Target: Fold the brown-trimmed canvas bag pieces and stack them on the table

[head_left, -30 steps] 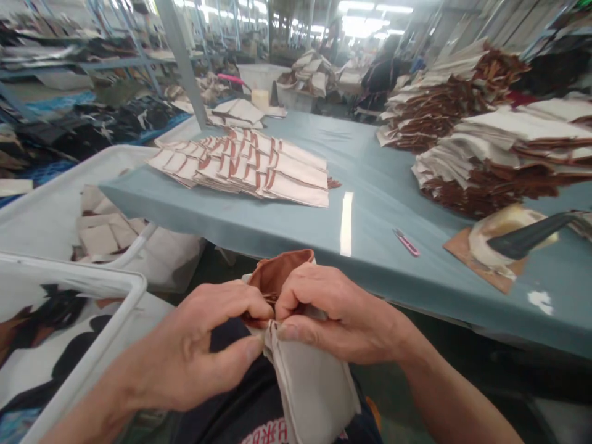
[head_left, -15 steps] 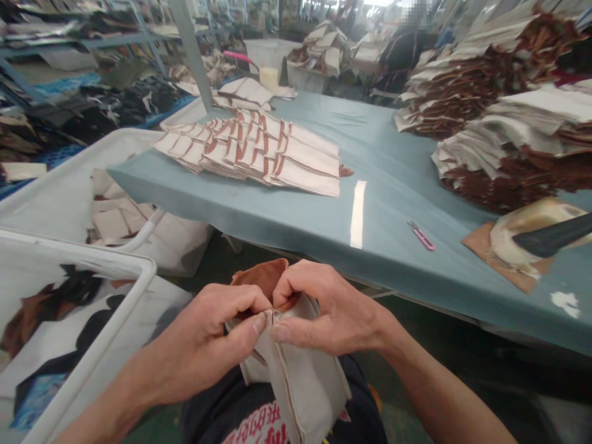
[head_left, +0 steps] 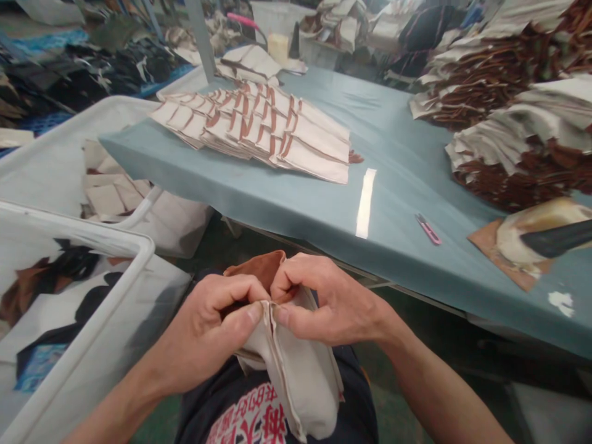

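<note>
Over my lap I hold a small cream fabric pouch (head_left: 296, 376) with a rust-brown lining showing at its top. My left hand (head_left: 215, 324) pinches its upper edge between thumb and curled fingers. My right hand (head_left: 324, 302) pinches the same seam right beside it, thumbs almost touching. The pouch body hangs down over my dark printed shirt.
A blue-grey table (head_left: 287, 203) in front carries a fanned row of finished cream-and-brown pieces (head_left: 259, 126), a white strip (head_left: 365, 203), a pink snipper (head_left: 428, 228), and tall stacks of pieces (head_left: 509, 123) at right. White bins (head_left: 92, 345) stand at my left.
My hands have slid the pouch's top edge together, hiding more of the brown lining. The view has tilted downward, so the table sits higher in frame.
</note>
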Tool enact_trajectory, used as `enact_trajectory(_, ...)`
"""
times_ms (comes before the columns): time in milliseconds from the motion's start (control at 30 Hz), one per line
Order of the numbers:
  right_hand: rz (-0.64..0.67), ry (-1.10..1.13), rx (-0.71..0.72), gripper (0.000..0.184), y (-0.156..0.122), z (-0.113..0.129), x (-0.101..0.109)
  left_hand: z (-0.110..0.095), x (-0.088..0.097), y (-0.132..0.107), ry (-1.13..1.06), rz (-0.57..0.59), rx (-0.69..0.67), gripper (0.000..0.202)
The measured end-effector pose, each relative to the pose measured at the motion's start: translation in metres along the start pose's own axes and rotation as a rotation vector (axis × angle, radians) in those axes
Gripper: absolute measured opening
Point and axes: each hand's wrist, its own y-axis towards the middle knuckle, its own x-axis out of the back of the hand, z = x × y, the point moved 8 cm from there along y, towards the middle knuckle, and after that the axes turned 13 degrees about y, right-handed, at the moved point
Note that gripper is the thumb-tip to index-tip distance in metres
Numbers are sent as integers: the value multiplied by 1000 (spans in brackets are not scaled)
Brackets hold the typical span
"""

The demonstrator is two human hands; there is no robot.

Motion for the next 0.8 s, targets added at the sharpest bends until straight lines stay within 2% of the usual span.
enact_trajectory(133, 18, -14, -11, 15, 2, -1, -2, 4, 4, -4, -11, -4, -18, 28)
enact_trajectory(300, 17, -28, -32, 19, 4, -5, -5, 13, 3, 2, -31, 78, 87, 30)
enact_trajectory(467, 43, 30, -86, 21, 5, -10, -10, 16, 4, 5, -83, 137, 65, 28)
enact_trajectory(633, 48, 79, -108, 19, 4, -14, -8, 19, 6, 2, -73, 125, 49, 26)
enact_trajectory(800, 5, 34, -39, 16, 4, -4, -4, 14, 4, 5, -71, 106, 68, 32)
